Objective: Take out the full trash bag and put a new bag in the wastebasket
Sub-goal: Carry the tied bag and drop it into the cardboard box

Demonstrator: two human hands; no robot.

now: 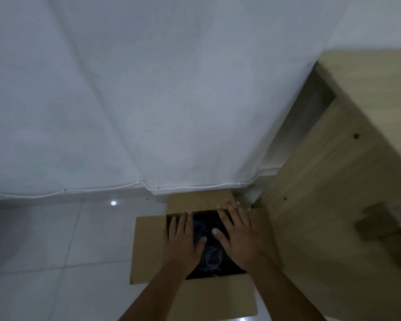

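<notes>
Black trash bag [210, 253] fills the cardboard box [148, 246] used as wastebasket, flaps spread flat, opening upward; left hand [183, 242] and right hand [240, 237] lie with fingers straight and spread over the bag; pale tiled floor [56, 239]; wooden furniture [333, 181] right; white wall [148, 89] beyond.

Matt cardboard box [148, 246], glossy black plastic bag [210, 249], glossy floor tiles [56, 239], pale wood-grain cabinet [333, 181].
</notes>
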